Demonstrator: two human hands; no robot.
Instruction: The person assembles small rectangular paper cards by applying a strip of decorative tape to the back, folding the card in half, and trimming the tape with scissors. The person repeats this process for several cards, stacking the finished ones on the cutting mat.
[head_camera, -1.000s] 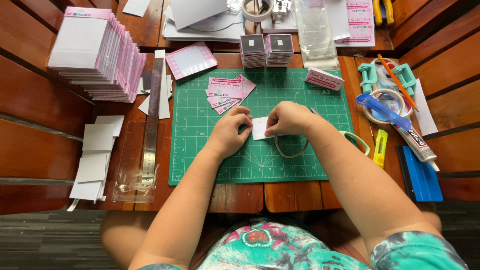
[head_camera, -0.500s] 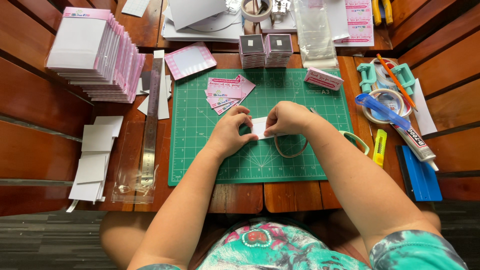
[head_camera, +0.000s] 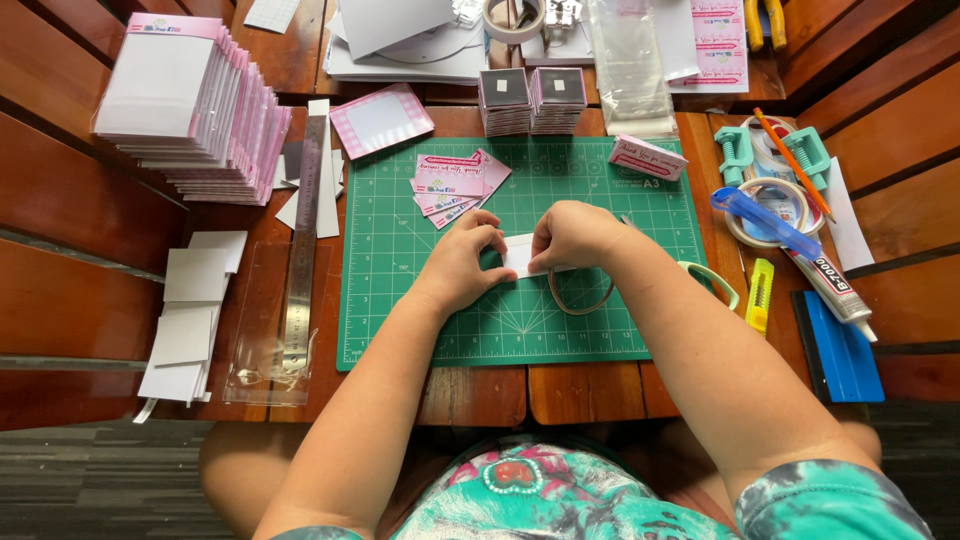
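Note:
Both of my hands meet over the middle of a green cutting mat (head_camera: 400, 300). Between them is a small white card (head_camera: 520, 255), pinched from the left by my left hand (head_camera: 462, 262) and from the right by my right hand (head_camera: 572, 236). A thin tape ring (head_camera: 580, 295) lies on the mat just below my right hand. A loose fan of pink printed cards (head_camera: 455, 180) lies on the mat above my left hand.
A tall pile of pink-edged white cards (head_camera: 190, 100) stands at the far left, a metal ruler (head_camera: 303, 240) beside the mat, white blanks (head_camera: 190, 310) lower left. Two small card stacks (head_camera: 530, 98) sit beyond the mat. Tape rolls, a yellow cutter (head_camera: 760, 295), a glue tube (head_camera: 830, 285) and a blue scraper (head_camera: 840, 350) lie right.

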